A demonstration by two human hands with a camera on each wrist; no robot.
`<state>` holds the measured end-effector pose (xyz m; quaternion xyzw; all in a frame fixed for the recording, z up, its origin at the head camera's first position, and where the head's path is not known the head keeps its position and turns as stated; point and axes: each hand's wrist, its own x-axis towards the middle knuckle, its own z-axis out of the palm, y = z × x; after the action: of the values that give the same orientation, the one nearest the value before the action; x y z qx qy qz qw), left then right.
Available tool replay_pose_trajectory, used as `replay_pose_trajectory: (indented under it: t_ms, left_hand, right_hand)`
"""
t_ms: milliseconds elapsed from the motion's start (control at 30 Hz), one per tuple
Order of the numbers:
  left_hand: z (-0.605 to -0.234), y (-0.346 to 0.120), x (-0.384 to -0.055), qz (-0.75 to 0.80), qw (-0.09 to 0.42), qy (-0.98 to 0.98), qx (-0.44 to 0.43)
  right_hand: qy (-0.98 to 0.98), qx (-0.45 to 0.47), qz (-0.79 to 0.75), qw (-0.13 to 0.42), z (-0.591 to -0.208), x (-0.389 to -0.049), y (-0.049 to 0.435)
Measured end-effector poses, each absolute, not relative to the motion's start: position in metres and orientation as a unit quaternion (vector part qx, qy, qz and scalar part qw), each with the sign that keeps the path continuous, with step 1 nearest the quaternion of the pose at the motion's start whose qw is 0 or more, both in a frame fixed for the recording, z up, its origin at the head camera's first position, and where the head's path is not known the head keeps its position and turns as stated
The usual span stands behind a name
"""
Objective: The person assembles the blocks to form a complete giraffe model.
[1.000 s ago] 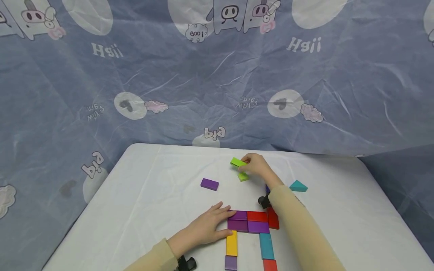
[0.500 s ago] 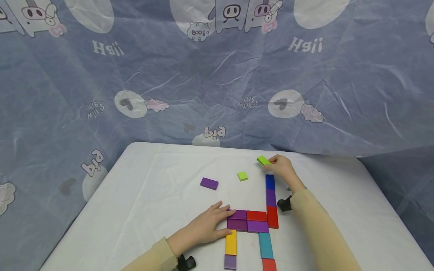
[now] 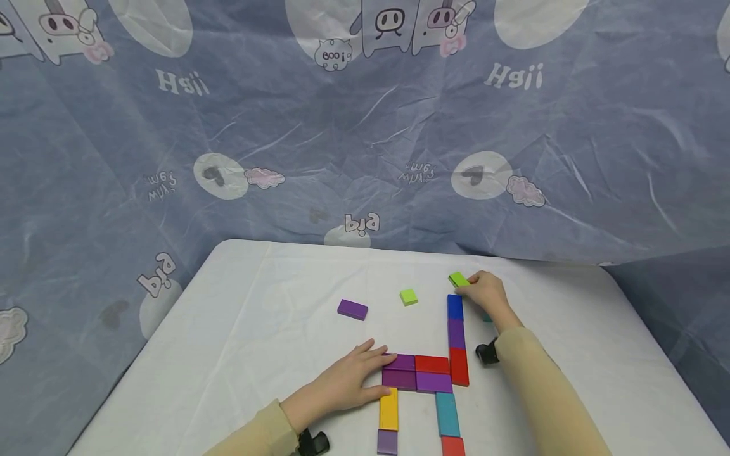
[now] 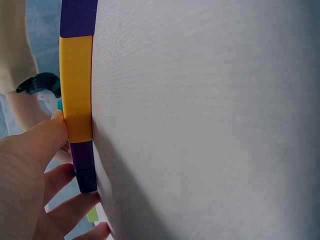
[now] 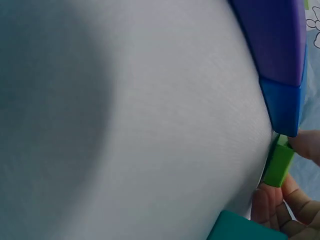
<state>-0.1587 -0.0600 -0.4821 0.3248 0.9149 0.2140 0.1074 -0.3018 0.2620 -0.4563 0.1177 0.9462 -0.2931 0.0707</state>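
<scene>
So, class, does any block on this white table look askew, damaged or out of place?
No damage shows. The loose purple block and small green block lie askew, apart from the arrangement of touching blocks, so they stand out, though they may just be spare.

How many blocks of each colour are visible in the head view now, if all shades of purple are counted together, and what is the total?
Purple blocks: 6
Red blocks: 3
Light green blocks: 2
Teal blocks: 2 (one mostly hidden)
Blue block: 1
Yellow block: 1
Total: 15
</scene>
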Motion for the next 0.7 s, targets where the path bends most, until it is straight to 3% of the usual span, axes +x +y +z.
replay_pose_trajectory:
  t_ms: [467, 700]
  left_hand:
    - [-0.4804, -0.0606, -0.1593, 0.212, 0.119, 0.916, 0.319]
    - [-0.4818, -0.0614, -0.1591, 0.213, 0.116, 0.916, 0.320]
  right_hand:
    - [0.950, 0.074, -0.302, 0.040, -0.4649, -0.3075, 0.2649]
    - [0.949, 0.025, -0.309, 0.067, -0.4646, -0.3108, 0.2675]
